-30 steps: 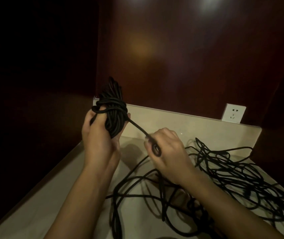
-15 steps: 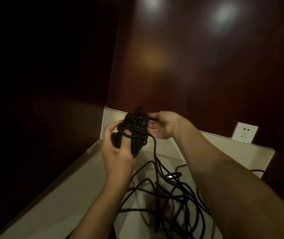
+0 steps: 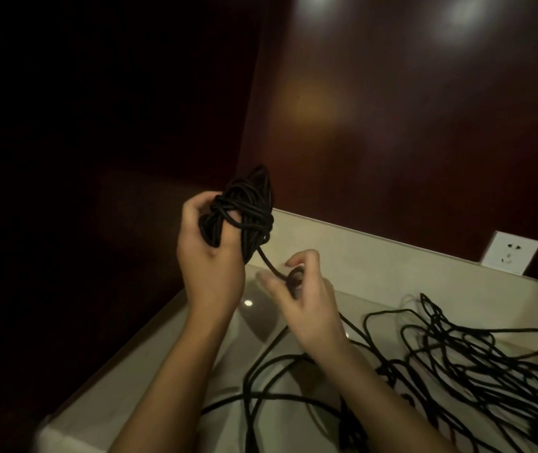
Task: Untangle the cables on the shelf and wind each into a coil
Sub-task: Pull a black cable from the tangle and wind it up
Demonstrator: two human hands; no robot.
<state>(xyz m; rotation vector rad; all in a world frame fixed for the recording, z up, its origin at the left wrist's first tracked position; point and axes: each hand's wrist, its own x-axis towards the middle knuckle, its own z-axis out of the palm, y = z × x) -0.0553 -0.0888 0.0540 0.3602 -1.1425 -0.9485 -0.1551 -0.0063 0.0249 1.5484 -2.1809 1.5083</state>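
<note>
Dark wood walls surround the pale shelf (image 3: 150, 364). Her left hand (image 3: 210, 266) grips a half-wound coil (image 3: 244, 214); right hand (image 3: 306, 299) fingers pinch the feeding strand; a big tangle (image 3: 476, 364) remains.

The right hand (image 3: 306, 299) is being smeared by motion blur, and the loose cables (image 3: 476, 364) are being cropped by the lower right edge
</note>
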